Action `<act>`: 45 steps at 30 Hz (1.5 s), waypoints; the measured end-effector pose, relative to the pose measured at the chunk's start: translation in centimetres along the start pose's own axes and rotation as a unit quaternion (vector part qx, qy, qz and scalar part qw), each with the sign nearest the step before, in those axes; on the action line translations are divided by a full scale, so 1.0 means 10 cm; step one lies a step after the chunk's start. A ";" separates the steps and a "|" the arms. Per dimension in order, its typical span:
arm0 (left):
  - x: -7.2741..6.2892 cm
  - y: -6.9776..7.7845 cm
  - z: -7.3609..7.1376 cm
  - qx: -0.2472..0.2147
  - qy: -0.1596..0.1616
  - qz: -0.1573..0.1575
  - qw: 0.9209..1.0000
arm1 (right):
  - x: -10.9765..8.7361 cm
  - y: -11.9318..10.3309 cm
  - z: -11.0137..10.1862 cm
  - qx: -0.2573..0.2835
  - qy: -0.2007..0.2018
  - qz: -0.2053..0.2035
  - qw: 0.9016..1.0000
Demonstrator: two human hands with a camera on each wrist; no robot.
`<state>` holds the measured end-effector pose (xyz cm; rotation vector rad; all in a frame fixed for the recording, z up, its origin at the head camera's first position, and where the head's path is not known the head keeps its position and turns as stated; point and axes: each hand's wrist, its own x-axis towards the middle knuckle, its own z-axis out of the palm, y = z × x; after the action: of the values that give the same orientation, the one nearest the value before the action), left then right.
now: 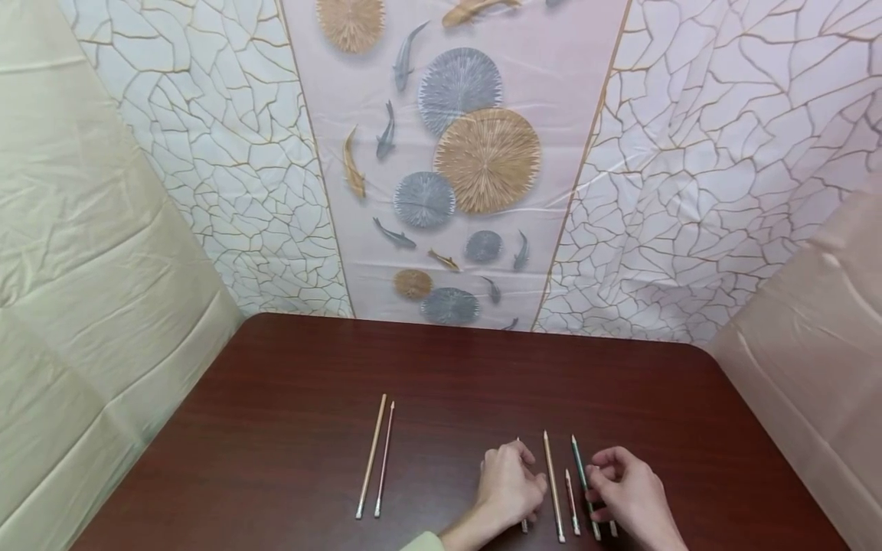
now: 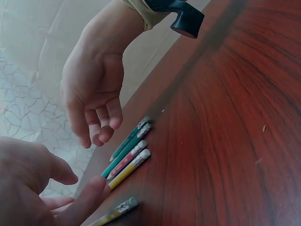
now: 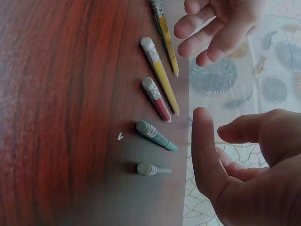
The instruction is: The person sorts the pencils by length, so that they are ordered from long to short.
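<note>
Several eraser-tipped pencils lie in a loose row near the table's front. My left hand [image 1: 508, 482] hovers over the row's left end, above a yellow pencil [image 3: 165, 40] that it partly hides in the head view. To its right lie a longer yellow pencil [image 1: 553, 490] and a short red pencil [image 1: 572, 503]. Near the row's right end is my right hand [image 1: 630, 493], beside a green pencil [image 1: 579, 461] and partly covering a second dark green pencil [image 2: 128, 141]. Both hands have loosely bent fingers, with nothing held between them in the wrist views.
Farther left on the dark wooden table [image 1: 276, 428] lie a long yellow pencil [image 1: 372, 455] and a thin dark red pencil [image 1: 385, 459], side by side. Patterned cloth [image 1: 441, 252] hangs behind the table's back edge, and pale cloth stands along both sides.
</note>
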<state>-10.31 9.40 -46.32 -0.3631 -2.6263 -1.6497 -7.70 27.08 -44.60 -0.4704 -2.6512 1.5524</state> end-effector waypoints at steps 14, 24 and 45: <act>0.00 0.03 0.12 0.038 -0.001 0.011 0.999 | -0.02 0.06 -0.04 -0.030 0.002 -0.016 0.999; 0.02 -0.01 0.21 0.068 0.004 0.019 0.997 | -0.03 0.09 -0.05 -0.031 0.002 -0.015 0.999; 0.10 -0.06 0.35 0.100 0.011 0.034 0.994 | -0.04 0.15 -0.05 -0.047 0.013 -0.022 0.999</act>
<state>-11.02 12.42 -48.25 -0.4200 -2.6977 -1.3468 -6.90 28.05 -45.56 -0.4310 -2.7042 1.4051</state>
